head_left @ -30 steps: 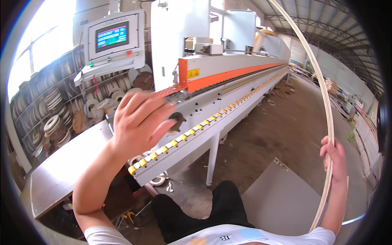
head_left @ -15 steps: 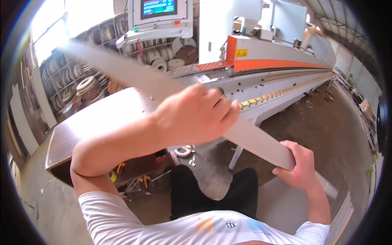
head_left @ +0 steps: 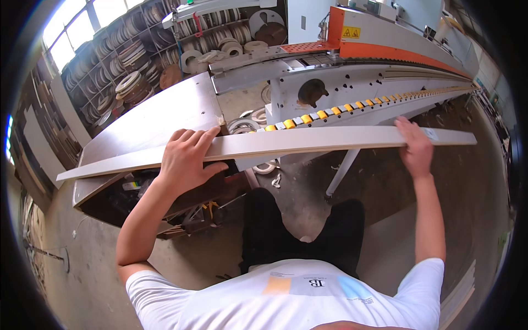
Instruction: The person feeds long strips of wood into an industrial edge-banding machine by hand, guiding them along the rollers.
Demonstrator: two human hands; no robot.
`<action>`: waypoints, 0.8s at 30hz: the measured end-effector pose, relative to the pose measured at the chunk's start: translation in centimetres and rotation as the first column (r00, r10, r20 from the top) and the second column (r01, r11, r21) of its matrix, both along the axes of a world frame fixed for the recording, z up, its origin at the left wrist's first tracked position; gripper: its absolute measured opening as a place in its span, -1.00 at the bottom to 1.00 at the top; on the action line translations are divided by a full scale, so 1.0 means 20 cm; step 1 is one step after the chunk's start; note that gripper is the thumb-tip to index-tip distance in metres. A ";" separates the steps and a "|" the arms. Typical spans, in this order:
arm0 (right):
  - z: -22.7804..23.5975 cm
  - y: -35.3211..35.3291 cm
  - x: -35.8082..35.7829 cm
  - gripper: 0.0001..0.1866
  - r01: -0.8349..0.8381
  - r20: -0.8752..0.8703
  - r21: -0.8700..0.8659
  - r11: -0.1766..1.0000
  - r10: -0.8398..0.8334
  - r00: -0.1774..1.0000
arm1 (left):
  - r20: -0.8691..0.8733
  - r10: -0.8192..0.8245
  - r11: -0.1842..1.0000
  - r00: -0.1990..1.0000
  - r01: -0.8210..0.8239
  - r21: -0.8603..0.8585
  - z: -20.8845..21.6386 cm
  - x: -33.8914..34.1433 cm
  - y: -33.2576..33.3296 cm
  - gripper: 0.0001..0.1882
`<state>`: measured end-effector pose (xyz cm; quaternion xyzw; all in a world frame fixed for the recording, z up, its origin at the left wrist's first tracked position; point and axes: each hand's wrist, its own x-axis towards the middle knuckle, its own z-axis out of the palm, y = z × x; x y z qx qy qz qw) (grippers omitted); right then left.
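Observation:
A long, narrow white board [head_left: 308, 139] stretches crosswise in front of me, its left part over the wooden table and its right part over the floor. Toward the left, my left hand [head_left: 190, 159] grips it, fingers over the far edge and thumb at the near side. My right hand [head_left: 416, 149] is closed around the board nearer its right end, beside a small pale label [head_left: 430, 133]. Whether the board touches the table [head_left: 148, 124] I cannot tell.
Beyond the board runs a long grey and orange machine [head_left: 396, 52] with a row of yellow and white rollers [head_left: 322, 114]. Racks of edge-band coils [head_left: 132, 85] line the back left. Tools lie in the table's open compartment [head_left: 206, 212]. Boards [head_left: 41, 148] lean at far left.
The board has swung from a steep diagonal to nearly level. My left hand has moved left and down along with it; my right hand has risen. The view has tilted downward.

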<state>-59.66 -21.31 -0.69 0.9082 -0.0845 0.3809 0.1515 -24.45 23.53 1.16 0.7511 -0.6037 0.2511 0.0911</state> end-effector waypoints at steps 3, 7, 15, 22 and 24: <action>-0.06 0.20 0.34 -0.49 -0.190 0.107 0.024 0.981 0.187 0.977 | -0.117 -0.020 0.997 0.993 0.029 0.075 0.03 -0.06 -0.11 -0.15; -0.08 0.55 0.78 -0.53 -0.361 0.163 0.117 0.925 0.340 0.926 | -0.091 -0.163 0.986 0.982 0.164 0.001 0.02 -0.08 -0.33 -0.32; -0.14 0.72 0.75 -0.59 -0.520 0.202 0.224 0.824 0.483 0.852 | 0.005 -0.028 1.000 1.000 0.028 0.003 -0.03 0.51 -0.15 -0.64; -0.79 0.48 0.22 -0.58 -0.167 0.106 0.513 0.842 0.131 0.986 | -0.098 0.422 0.906 0.901 -0.415 0.088 -0.11 1.14 0.28 -0.58; -1.04 0.46 0.09 -0.57 0.031 0.019 0.635 0.772 -0.056 0.998 | -0.094 0.494 0.869 0.864 -0.488 0.083 -0.12 1.27 0.37 -0.58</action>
